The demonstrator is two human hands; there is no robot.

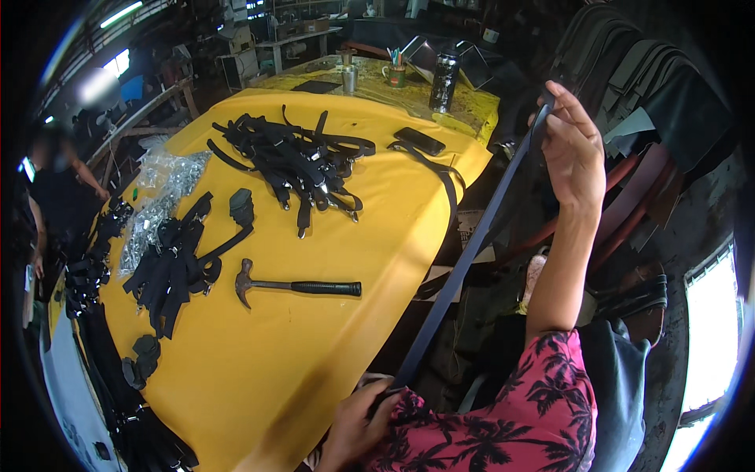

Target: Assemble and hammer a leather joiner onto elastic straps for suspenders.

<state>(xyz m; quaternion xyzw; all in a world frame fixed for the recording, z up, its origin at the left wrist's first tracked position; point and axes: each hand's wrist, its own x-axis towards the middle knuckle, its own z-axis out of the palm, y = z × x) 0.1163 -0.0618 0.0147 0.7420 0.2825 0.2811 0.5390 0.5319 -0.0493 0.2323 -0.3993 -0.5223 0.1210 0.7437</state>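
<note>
A long dark strap [472,252] runs taut on a slant between my two hands, beyond the table's right edge. My right hand [576,153] is raised high at the right, its thumb and fingers pinched on the strap's upper end. Low down against my pink palm-print shirt, my left hand [362,425] closes on the lower end; its fingertips are partly hidden. On the yellow-covered table [299,346], a claw hammer [314,288] with a dark handle lies nearest to my left hand. A heap of black straps with metal clips [295,157] rests farther back.
Another bundle of black straps [177,267] and clear plastic bags of metal parts [169,197] lie at the left. A phone [419,140], a black tumbler [444,82] and a metal cup [350,80] stand or lie toward the back. Another person [63,189] stands far left.
</note>
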